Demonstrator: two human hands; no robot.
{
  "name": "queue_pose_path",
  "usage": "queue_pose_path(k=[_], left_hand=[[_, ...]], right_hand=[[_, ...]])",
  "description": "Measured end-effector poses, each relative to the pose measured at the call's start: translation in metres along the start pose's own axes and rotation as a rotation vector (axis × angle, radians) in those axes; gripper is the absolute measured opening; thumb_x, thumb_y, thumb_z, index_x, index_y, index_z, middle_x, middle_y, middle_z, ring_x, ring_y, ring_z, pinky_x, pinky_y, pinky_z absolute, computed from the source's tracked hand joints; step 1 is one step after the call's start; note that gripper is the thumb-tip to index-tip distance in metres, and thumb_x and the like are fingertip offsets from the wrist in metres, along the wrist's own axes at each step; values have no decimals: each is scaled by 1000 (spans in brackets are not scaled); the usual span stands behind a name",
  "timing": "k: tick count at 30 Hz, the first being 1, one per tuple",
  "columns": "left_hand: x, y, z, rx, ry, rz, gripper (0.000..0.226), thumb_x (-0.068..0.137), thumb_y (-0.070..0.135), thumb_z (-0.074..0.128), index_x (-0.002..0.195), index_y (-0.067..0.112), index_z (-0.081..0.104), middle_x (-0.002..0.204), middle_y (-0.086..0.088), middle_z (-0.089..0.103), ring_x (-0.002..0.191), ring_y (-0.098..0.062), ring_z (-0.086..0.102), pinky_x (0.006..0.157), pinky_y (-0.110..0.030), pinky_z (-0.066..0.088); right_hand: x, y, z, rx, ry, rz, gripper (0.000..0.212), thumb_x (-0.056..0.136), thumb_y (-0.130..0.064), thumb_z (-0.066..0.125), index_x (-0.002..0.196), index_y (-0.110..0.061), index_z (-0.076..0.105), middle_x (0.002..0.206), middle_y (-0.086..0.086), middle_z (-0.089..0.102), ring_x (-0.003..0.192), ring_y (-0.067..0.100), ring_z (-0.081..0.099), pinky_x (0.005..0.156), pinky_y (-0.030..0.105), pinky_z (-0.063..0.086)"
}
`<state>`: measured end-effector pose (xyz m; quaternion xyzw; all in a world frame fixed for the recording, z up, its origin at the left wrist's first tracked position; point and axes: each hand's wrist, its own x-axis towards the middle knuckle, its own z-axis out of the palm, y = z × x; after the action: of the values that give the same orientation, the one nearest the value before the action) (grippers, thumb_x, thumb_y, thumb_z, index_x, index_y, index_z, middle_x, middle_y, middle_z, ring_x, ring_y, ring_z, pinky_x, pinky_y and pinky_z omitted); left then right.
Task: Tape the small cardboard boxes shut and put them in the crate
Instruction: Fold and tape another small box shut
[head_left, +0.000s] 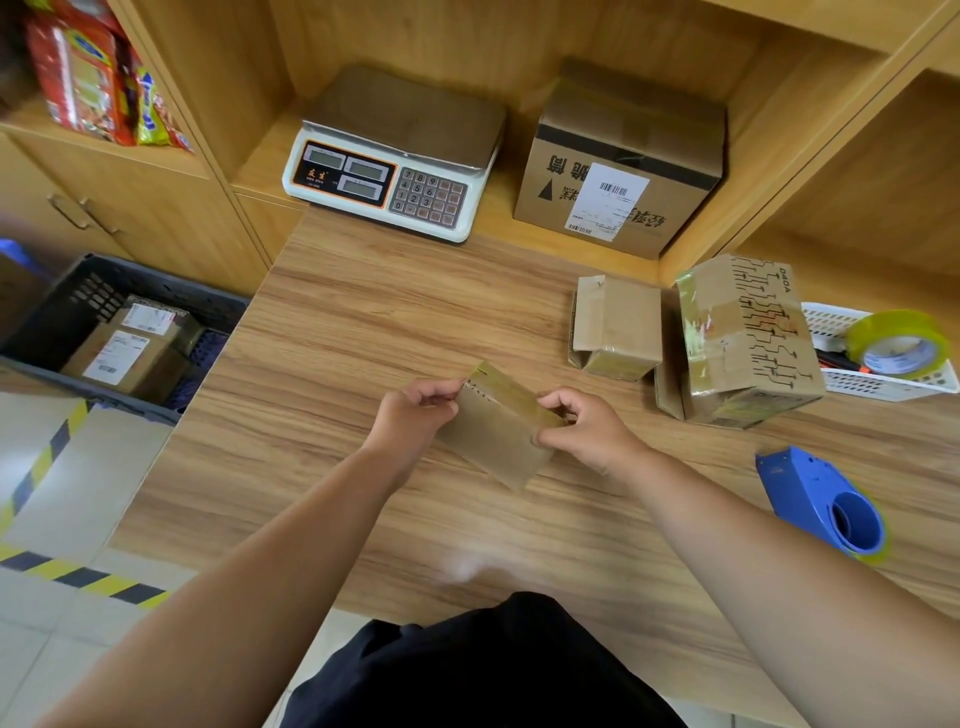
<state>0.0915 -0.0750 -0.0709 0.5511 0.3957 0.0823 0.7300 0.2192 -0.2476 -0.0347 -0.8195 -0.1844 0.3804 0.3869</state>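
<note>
- Right now both hands, left hand and right hand, pinch the ends of a small box just above the counter.
- Its flap could spring open before taping, I'd say: the tape dispenser lies apart.
- The crate waits left, already holding parcels.

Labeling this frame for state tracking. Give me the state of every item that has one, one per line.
Left hand: gripping the small box's left end.
Right hand: gripping its right end.
Small box: held over the table, tilted.
Plain box: on the table, end flap open.
Printed box: on the table, taped.
Crate: on the floor, labeled boxes inside.
Tape dispenser: lying on the table, unused.
Tape roll: leaning in the white basket.
Scale: platform bare.
</note>
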Motion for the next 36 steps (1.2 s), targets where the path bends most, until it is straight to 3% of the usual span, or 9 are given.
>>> queue_pose_path(k=[7, 11, 14, 20, 23, 28, 31, 33, 36], left_hand=[[-4, 3, 8, -55, -34, 31, 25, 87, -5, 60, 102, 13, 69, 106, 4, 67, 96, -1, 60, 82, -9, 45], [-5, 6, 14, -86, -29, 38, 27, 88, -7, 58, 93, 17, 70, 106, 2, 69, 103, -9, 60, 88, -18, 44], [-6, 9, 20, -31, -69, 25, 27, 88, -1, 61, 108, 15, 68, 117, 0, 65, 109, -13, 58, 89, -21, 47], [-5, -3, 37, 334, 46, -115, 74, 77, 30, 77, 140, 25, 38, 132, -1, 30, 117, -19, 43, 97, -41, 44], [-3, -13, 47, 178, 60, -255, 74, 71, 31, 80, 130, 18, 38, 130, -7, 45, 103, -24, 59, 88, -46, 54], [-4, -20, 47, 151, 72, -198, 64, 62, 31, 77, 118, 21, 47, 113, -4, 64, 99, -24, 64, 86, -48, 55], [-14, -9, 49, 213, 29, -78, 64, 75, 10, 73, 131, 22, 46, 119, 4, 61, 103, -19, 64, 90, -45, 53], [-17, -3, 50, 267, 20, 6, 74, 76, 1, 70, 141, 22, 39, 123, 10, 58, 104, -13, 63, 94, -42, 51], [-20, 7, 50, 372, 22, 104, 81, 77, -1, 67, 145, 26, 32, 121, 19, 52, 103, -2, 56, 94, -32, 50]], right_hand=[[-4, 2, -7, -102, -69, -2, 30, 81, -11, 70, 110, -18, 67, 110, -8, 64, 101, 6, 57, 76, 3, 39], [-8, 5, 1, -218, 10, -58, 60, 74, -18, 74, 130, -25, 55, 123, -11, 52, 113, 6, 49, 91, 16, 37], [-7, 9, 11, -315, 149, -112, 80, 69, -25, 78, 140, -24, 41, 121, -9, 40, 118, 8, 38, 96, 18, 29], [-8, 15, 23, -479, 260, -198, 88, 72, -27, 76, 146, -16, 29, 134, 4, 37, 125, 20, 32, 99, 17, 23], [-7, 15, 32, -565, 233, -226, 92, 74, -37, 77, 146, -9, 28, 137, 7, 34, 127, 22, 29, 104, 19, 22], [3, 10, 29, -383, 196, -155, 56, 81, -31, 73, 128, -10, 50, 122, 4, 43, 116, 18, 42, 89, 15, 29], [5, 4, 22, -186, 228, -83, 27, 85, -20, 69, 107, -14, 55, 108, 1, 56, 92, 11, 54, 80, 20, 44], [5, -1, 18, -84, 245, -45, 35, 84, -16, 71, 115, -15, 54, 102, -2, 60, 88, 11, 57, 89, 31, 48], [4, -10, 13, -19, 269, -4, 66, 83, -21, 73, 140, -16, 41, 101, -4, 57, 88, 9, 55, 82, 22, 43]])
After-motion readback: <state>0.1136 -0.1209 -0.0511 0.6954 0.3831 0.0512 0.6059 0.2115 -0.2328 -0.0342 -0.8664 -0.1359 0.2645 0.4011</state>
